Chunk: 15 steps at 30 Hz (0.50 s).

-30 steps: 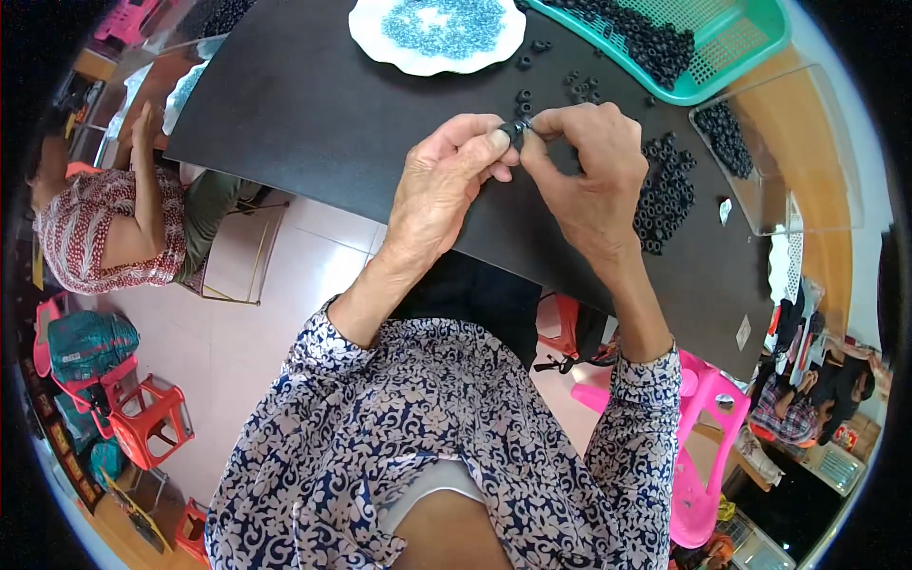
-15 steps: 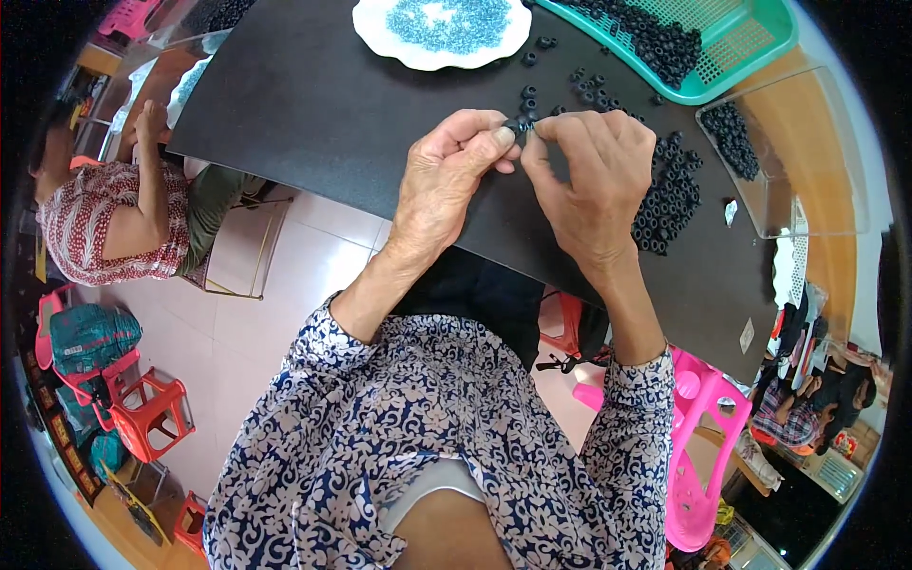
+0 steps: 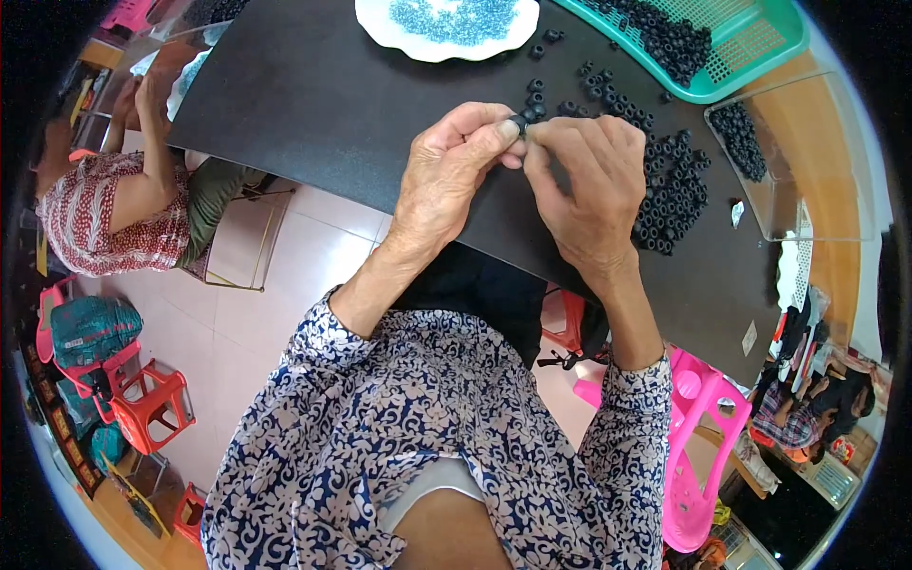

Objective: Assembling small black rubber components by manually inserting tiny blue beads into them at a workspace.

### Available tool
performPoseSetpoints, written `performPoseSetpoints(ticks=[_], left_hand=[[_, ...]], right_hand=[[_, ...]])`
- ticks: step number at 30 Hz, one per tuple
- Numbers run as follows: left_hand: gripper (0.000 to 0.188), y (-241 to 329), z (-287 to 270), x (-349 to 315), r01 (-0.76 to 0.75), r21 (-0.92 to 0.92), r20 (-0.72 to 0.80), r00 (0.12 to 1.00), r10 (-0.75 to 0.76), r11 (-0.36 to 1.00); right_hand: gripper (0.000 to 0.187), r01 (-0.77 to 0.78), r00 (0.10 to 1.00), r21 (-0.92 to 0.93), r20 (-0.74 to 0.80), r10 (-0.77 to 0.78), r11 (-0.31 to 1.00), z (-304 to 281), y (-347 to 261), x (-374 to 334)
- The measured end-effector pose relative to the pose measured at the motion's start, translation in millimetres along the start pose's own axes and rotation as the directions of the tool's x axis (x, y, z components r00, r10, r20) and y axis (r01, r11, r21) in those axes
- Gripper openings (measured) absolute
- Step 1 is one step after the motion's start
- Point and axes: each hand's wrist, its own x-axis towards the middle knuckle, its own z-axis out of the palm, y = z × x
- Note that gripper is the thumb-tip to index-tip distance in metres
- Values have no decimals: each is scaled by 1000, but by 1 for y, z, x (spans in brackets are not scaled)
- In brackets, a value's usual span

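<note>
Over the near edge of the dark table, my left hand (image 3: 454, 161) pinches a small black ring-shaped part (image 3: 519, 123) between thumb and forefinger. My right hand (image 3: 591, 185) meets it there, thumb and forefinger pressed together right at the part. Whatever those right fingertips hold is too small to make out. Beyond my hands stands a white scallop-edged plate (image 3: 372, 30) bearing many small clear-blue pieces (image 3: 446, 21). Loose black ring-shaped parts (image 3: 670, 195) lie in a pile beside my right hand, and a few more are scattered just past my fingertips.
A green perforated basket (image 3: 750, 84) with black parts stands at the far right. Nearer is a clear plastic box (image 3: 807, 180) holding more. At left a person in a red patterned top (image 3: 114, 209) sits working. A pink chair (image 3: 698, 446) stands by my right side.
A blue glint between my fingertips has gone from sight, and the black part shows more plainly. My hands stay close together. The seated person's hands have shifted slightly.
</note>
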Motion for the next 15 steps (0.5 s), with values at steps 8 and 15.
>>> performPoseSetpoints(ticks=[8,15], left_hand=[[20,4,-4,-2,56,-98,68,996,-49,994],[22,5,-8,-3,94,-110,149,986,-77,990]], right_hand=[[19,-369,927,402,88,365,838,3,-4,-2],[26,-508,852,597,241,465,621,-3,-12,-2]])
